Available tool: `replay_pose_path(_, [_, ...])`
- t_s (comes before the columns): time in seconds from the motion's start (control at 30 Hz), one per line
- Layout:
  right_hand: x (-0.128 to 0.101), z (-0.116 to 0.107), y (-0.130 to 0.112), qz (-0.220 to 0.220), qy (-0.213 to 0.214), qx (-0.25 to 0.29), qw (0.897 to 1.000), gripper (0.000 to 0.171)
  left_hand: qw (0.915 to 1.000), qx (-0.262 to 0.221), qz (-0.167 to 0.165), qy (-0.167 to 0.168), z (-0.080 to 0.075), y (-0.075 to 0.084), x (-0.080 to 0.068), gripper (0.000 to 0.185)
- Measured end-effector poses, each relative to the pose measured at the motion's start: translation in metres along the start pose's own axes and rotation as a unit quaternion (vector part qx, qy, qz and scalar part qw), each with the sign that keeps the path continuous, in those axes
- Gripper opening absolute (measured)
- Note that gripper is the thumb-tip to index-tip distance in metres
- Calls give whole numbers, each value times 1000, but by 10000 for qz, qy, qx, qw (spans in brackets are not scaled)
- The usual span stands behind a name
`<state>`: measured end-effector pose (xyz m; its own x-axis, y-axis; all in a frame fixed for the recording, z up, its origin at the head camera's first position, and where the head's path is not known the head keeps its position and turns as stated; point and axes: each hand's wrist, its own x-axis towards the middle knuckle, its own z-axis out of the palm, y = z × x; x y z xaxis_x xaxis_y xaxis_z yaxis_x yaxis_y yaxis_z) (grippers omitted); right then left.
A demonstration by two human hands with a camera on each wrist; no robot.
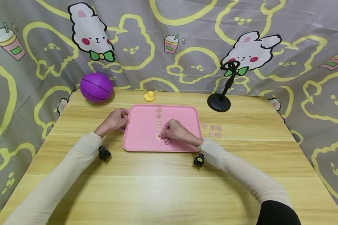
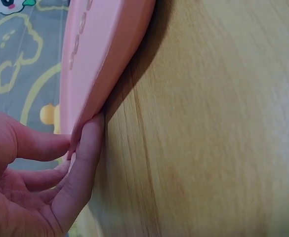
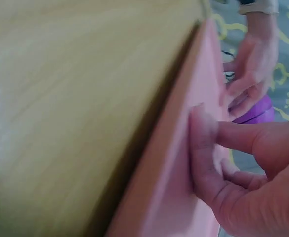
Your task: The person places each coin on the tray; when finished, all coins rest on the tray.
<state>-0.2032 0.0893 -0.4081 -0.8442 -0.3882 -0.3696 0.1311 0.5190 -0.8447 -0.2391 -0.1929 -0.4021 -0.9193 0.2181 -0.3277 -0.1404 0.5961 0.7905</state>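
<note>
The right hand [image 1: 173, 131], its fingers bent and its thumb against the index finger, pinched the edge of the nearest coin [image 1: 157, 137], thin, round and coppery, which lay on the tray [image 1: 140, 125]. The left hand [image 1: 115, 119] gripped the tray's left rim, thumb above and fingers beneath. Smooth, matte pink and round-cornered, the tray had a low raised lip. Beyond the nearest coin, four more discs [image 1: 159, 122] ran in a straight column toward the far rim. Right of the tray, five loose coins [image 1: 212, 127] lay flat on the table [image 1: 157, 184], whose wood-grain top ran in pale and darker bands. Behind stood a small, glossy yellow duck [image 1: 149, 96], a round purple ball [image 1: 96, 87] with black seams, and a black stand [image 1: 219, 102] with a disc base and slim stem. A softly creased grey cloth [image 1: 157, 68], printed with yellow outlines and white rabbits, hung at the back.
</note>
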Motion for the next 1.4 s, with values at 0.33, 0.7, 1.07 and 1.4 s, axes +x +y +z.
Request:
replay_pose_path(0.33, [1,0,3,-100,26,61,9999,15,10000,6,-33,-1,2,1,0,51])
replay_pose_path(0.7, [-1,-3,6,-369,-166,29,9992,15,10000,31,-18,22,0,-2,-1,51])
replay_pose_path(1.07, [-13,-33,10,-549,-288,351,9975,12,10000,13,42,-27,1,-1,-2,50])
replay_pose_path(1.4, [-30,-79,21,-614,419,74,9972,15,10000,35,1,-48,0,-1,-1,51])
